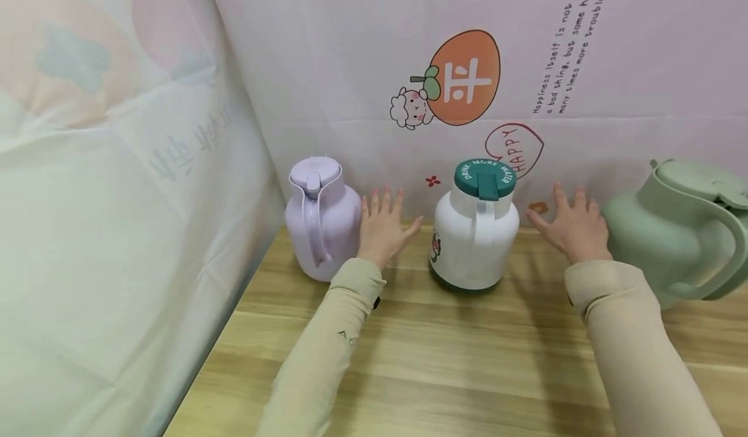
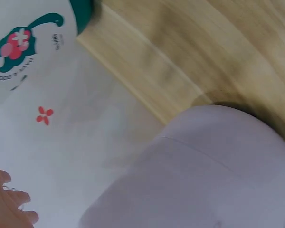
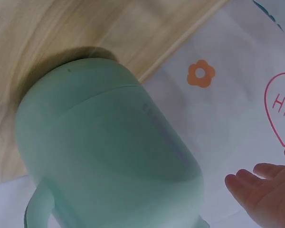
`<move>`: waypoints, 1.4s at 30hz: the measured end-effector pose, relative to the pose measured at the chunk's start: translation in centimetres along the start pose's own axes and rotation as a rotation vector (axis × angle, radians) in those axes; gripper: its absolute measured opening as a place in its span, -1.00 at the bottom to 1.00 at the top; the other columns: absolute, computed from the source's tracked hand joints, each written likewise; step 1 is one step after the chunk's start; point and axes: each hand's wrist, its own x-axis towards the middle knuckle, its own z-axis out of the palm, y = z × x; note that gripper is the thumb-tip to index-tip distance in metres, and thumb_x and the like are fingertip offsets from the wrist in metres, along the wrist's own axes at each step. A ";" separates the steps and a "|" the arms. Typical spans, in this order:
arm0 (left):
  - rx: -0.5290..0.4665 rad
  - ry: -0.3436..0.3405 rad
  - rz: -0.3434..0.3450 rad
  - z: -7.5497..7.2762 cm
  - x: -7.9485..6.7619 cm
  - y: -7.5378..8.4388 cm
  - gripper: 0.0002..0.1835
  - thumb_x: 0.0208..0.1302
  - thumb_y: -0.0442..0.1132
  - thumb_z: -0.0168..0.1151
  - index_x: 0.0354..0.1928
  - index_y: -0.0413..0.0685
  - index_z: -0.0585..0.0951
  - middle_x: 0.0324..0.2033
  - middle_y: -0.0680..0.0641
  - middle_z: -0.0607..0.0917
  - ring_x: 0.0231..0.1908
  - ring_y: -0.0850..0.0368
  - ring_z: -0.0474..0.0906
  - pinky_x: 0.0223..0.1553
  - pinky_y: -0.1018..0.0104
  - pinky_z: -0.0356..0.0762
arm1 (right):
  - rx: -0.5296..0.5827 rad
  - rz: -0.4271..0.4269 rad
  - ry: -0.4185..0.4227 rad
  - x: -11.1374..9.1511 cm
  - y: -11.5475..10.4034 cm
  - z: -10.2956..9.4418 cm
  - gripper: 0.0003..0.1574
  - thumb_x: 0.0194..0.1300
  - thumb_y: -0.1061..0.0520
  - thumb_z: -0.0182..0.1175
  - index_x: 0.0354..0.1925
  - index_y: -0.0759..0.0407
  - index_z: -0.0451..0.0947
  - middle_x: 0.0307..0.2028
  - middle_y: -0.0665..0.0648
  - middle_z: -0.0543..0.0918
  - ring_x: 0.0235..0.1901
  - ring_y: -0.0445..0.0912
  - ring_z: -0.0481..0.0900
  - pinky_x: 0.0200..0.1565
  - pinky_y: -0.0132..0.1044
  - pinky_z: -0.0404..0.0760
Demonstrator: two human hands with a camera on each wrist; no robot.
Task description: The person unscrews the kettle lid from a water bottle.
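Three thermal jugs stand in a row on the wooden table: a lilac jug [image 1: 345, 223] at the left, a white jug [image 1: 461, 242] with a dark green lid in the middle, and a sage green jug [image 1: 654, 242] at the right. My left hand [image 1: 382, 229], fingers spread, reaches between the lilac and white jugs, close beside the lilac one; I cannot tell whether they touch. Between the white and green jugs is my right hand [image 1: 575, 229], also spread and near the green jug's side. Neither hand holds anything. The wrist views show the lilac jug [image 2: 204, 166] and green jug [image 3: 109, 142] closely.
A printed cloth [image 1: 350, 86] with cartoon fruit and lettering hangs behind the jugs. Another pale cloth [image 1: 117, 229] covers the left side, along the edge of the wooden table [image 1: 444, 372]. Both jug handles at the sides face toward the front.
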 end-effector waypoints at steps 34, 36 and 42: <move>-0.330 0.772 0.066 -6.8 -6.1 -5.4 -0.79 0.18 -0.32 0.18 -0.14 -0.19 0.64 -0.22 -0.18 0.69 -0.21 -0.13 0.59 -0.15 0.08 0.55 | 0.257 -0.092 0.193 0.8 -13.5 -8.1 -0.44 0.43 0.08 -0.18 0.25 0.36 0.36 0.16 0.44 0.49 0.12 0.31 0.43 0.13 0.21 0.48; -0.378 0.799 0.035 -6.9 -6.4 -6.1 -0.75 0.16 -0.33 0.20 -0.10 -0.23 0.60 -0.19 -0.23 0.64 -0.18 -0.17 0.55 -0.13 0.05 0.53 | 0.272 -0.111 0.178 0.7 -14.5 -8.2 -0.44 0.44 0.08 -0.18 0.26 0.35 0.35 0.18 0.42 0.48 0.13 0.30 0.43 0.15 0.20 0.48; -0.643 0.685 -0.121 -7.1 -7.5 -8.2 -0.59 0.21 -0.29 0.19 0.08 -0.32 0.46 -0.03 -0.32 0.49 0.00 -0.20 0.44 0.06 0.02 0.48 | 0.313 -0.172 0.150 0.4 -17.6 -7.5 -0.47 0.43 0.11 -0.14 0.26 0.33 0.37 0.18 0.42 0.48 0.10 0.28 0.46 0.11 0.11 0.54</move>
